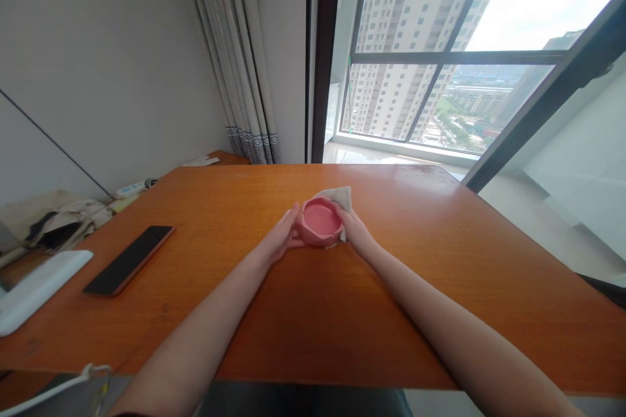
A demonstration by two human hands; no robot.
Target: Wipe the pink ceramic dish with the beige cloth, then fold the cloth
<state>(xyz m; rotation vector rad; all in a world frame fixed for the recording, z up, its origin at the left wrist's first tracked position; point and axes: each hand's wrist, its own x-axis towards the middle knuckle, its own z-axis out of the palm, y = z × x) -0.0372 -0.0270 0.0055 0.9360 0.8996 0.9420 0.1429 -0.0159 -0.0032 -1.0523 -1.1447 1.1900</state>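
Head view. Wooden table (313,319) across most of the lower half, its grain running side to side. Both forearms reach in from the near edge and meet at a pink bowl (321,217) near the middle of the top — shallow, wavy-rimmed, its opening turned up toward the camera. Whether its base touches the wood or is lifted slightly, cannot tell.

Left hand (284,234): closed around the bowl's left side, thumb up by the rim, fingers low along the wall. Right hand (355,229): at the bowl's right side, gripping a pale cloth (341,197) against it, thumb by the rim. The cloth shows behind the bowl and again in a small patch below, between hand and wall; the rest is hidden.

Left part of the table: a dark-screened phone (130,260) lying flat at a slant, well apart from the hands; beyond it, at the edge, a long white object (46,288) with rounded corners. Past that edge, a heap of light fabric (68,216) and a white power strip (131,189).

Background: grey curtain (239,58) hanging by the wall; to the right, a large window (452,58) — tall building outside, bright sky.
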